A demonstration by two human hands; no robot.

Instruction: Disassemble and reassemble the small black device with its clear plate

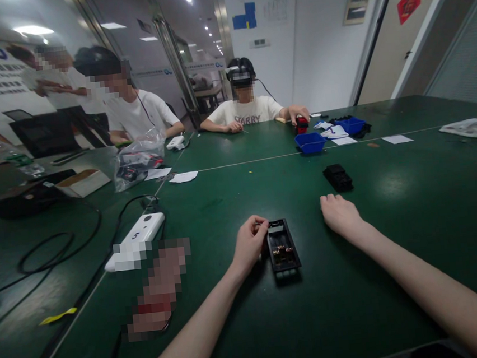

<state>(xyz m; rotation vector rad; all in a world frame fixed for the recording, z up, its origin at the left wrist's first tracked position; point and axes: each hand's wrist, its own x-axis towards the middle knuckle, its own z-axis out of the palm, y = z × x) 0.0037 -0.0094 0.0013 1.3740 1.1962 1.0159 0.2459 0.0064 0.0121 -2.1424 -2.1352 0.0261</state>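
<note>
A black rectangular holder (282, 245) with brass-coloured contacts inside lies flat on the green table (381, 255) in front of me. My left hand (250, 244) is curled against its left edge, fingers closed near its top corner. My right hand (340, 214) rests knuckles-up on the table to the right of the holder, fingers curled under and touching nothing I can see. A second black part (338, 178) lies a little beyond my right hand.
A white power strip (137, 239) and black cables (59, 247) lie at left. Blue trays (310, 141), paper slips (397, 139), a plastic bag (138, 160) and a cardboard box (82, 183) sit further back. Several people sit at the far side.
</note>
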